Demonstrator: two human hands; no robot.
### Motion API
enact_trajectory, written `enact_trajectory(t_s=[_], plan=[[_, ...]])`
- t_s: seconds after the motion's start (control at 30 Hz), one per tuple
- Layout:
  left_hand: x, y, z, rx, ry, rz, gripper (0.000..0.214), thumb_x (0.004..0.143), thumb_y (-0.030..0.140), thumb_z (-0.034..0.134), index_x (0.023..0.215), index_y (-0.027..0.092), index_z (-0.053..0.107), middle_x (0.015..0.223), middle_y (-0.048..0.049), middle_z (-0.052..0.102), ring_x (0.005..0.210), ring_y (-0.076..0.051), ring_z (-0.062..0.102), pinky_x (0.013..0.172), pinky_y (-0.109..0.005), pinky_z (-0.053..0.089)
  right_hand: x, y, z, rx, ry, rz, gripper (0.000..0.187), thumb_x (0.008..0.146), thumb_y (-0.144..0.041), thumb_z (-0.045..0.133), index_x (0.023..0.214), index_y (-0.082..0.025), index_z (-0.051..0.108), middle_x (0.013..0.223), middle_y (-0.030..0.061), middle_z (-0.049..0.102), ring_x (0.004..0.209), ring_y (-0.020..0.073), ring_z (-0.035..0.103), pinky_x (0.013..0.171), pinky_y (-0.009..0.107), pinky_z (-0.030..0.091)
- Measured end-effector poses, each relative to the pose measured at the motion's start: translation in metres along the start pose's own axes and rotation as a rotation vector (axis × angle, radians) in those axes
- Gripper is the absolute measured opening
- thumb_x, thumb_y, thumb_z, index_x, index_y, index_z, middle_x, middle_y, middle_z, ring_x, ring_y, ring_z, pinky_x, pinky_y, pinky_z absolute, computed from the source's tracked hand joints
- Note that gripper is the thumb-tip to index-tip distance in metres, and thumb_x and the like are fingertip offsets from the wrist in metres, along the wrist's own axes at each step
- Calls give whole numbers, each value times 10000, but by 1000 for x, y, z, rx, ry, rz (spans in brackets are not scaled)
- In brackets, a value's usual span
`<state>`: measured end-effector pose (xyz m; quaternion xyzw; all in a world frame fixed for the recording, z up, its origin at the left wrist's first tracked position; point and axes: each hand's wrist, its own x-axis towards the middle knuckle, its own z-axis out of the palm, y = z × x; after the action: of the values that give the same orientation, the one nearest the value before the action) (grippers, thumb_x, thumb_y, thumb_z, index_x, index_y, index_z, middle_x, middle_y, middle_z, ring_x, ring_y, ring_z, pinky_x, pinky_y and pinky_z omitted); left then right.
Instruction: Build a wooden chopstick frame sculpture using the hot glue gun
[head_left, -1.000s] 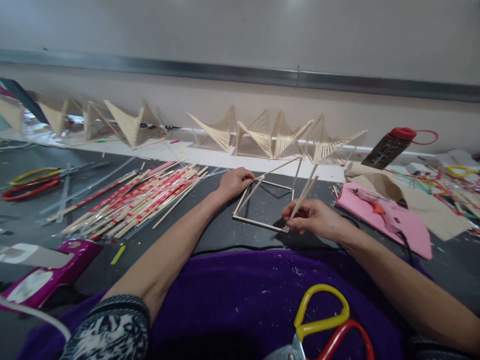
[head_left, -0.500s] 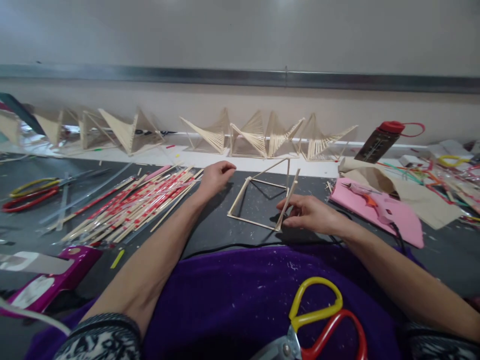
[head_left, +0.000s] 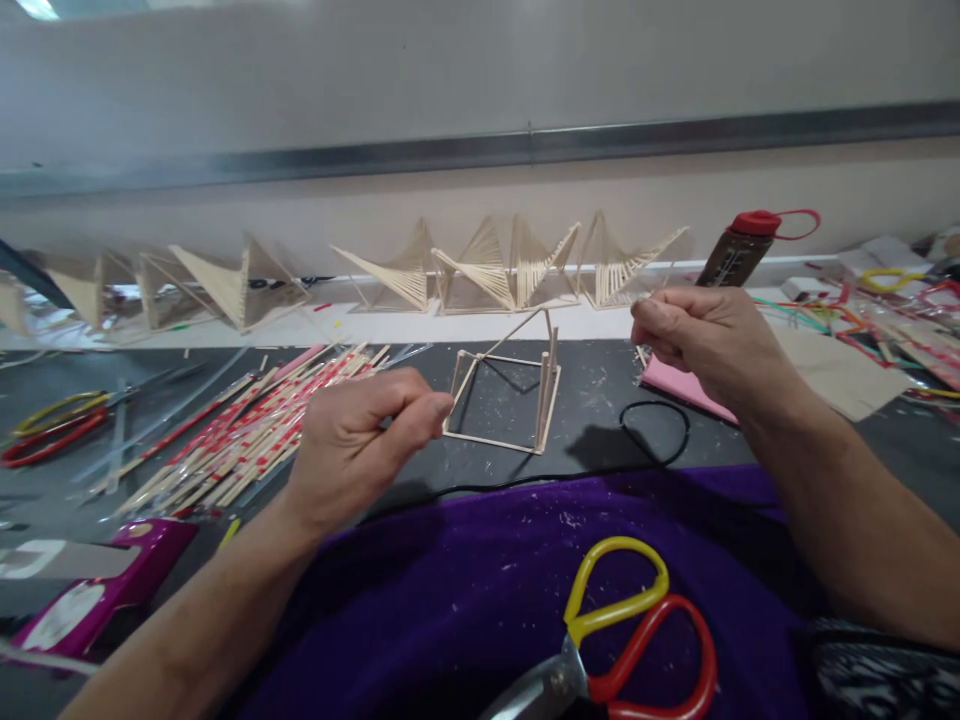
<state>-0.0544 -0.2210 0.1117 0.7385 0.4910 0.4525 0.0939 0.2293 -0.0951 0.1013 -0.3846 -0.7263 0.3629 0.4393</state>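
A small open frame of wooden sticks point(head_left: 496, 441) stands on the dark table between my hands. My left hand point(head_left: 360, 440) hovers just left of it, thumb and forefinger pinched together. My right hand point(head_left: 709, 340) is raised to the right of the frame, its fingers curled closed. Neither hand touches the frame. I cannot make out anything between the fingers of either hand.
A pile of wrapped chopsticks point(head_left: 255, 425) lies to the left. Finished stick models point(head_left: 487, 270) line the wall ledge. A red-capped bottle point(head_left: 739, 250), a pink sheet point(head_left: 675, 385) and a black cable point(head_left: 660, 430) are at the right. Scissors point(head_left: 622, 640) rest on purple cloth point(head_left: 450, 590).
Both hands have let go of the frame and drawn back from it, the left toward me, the right up and to the right. The frame now stands alone.
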Motion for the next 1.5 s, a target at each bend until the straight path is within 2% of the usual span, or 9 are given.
enact_trajectory(t_s=[0.17, 0.23, 0.33, 0.47, 0.63, 0.87, 1.13, 1.3, 1.5], plan=[[10, -7, 4, 135, 183, -111, 81, 837, 290, 614, 832, 277, 693, 757, 23, 665, 604, -118, 557, 548, -262, 458, -3, -7, 7, -36, -72, -75, 178, 783, -401, 692, 778, -225, 717, 650, -1, 591, 543, 95, 478, 477, 247, 364], [18, -15, 4, 170, 221, -152, 124, 806, 293, 646, 917, 274, 698, 887, 16, 687, 711, -126, 601, 607, -252, 496, -3, -5, 15, -16, -115, -62, 147, 764, -369, 704, 804, -229, 724, 708, 3, 636, 564, 99, 509, 505, 253, 405], [24, -27, 7, 162, 169, -154, 232, 781, 299, 658, 1009, 265, 685, 1073, -9, 672, 916, -161, 624, 684, -261, 534, -2, 3, 30, 33, -189, 21, 211, 723, -362, 739, 874, -216, 719, 794, 15, 681, 607, 112, 545, 565, 269, 446], [23, -40, 14, 155, 43, -143, 356, 739, 292, 692, 1091, 251, 661, 1158, -36, 650, 1047, -200, 606, 737, -301, 549, -4, 12, 47, 61, -249, 30, 385, 674, -386, 779, 999, -198, 694, 959, 50, 692, 748, 155, 594, 652, 298, 472], [23, -50, 21, 178, 8, -162, 393, 723, 260, 714, 1110, 241, 656, 1157, -36, 653, 1054, -202, 607, 722, -295, 538, -6, 10, 60, 228, -316, 90, 401, 677, -432, 785, 1002, -213, 696, 959, 42, 683, 840, 179, 612, 720, 311, 484], [24, -56, 22, 128, 51, -172, 330, 741, 198, 687, 1070, 219, 669, 1071, -29, 667, 927, -147, 625, 615, -216, 495, 2, 8, 77, 417, -311, 93, 219, 666, -347, 786, 853, -253, 723, 913, 19, 700, 898, 187, 618, 846, 344, 492], [22, -59, 26, 88, 66, -161, 192, 776, 166, 643, 956, 208, 697, 951, -15, 686, 837, -122, 633, 682, -235, 515, 10, 17, 76, 634, -536, 83, 367, 625, -359, 800, 974, -272, 726, 1107, 39, 686, 1052, 228, 606, 981, 403, 437], [22, -61, 28, 71, 78, -137, 168, 787, 179, 640, 939, 197, 710, 946, -17, 694, 865, -137, 637, 756, -262, 519, 9, 23, 83, 625, -471, 72, 135, 679, -320, 783, 790, -265, 727, 968, 22, 702, 932, 187, 617, 929, 375, 455], [23, -63, 26, 78, 91, -152, 157, 797, 207, 635, 934, 199, 712, 936, -14, 697, 845, -134, 635, 758, -259, 518, 12, 20, 86, 636, -465, 142, 339, 545, -441, 834, 817, -271, 722, 988, 35, 703, 936, 225, 632, 945, 417, 456]])
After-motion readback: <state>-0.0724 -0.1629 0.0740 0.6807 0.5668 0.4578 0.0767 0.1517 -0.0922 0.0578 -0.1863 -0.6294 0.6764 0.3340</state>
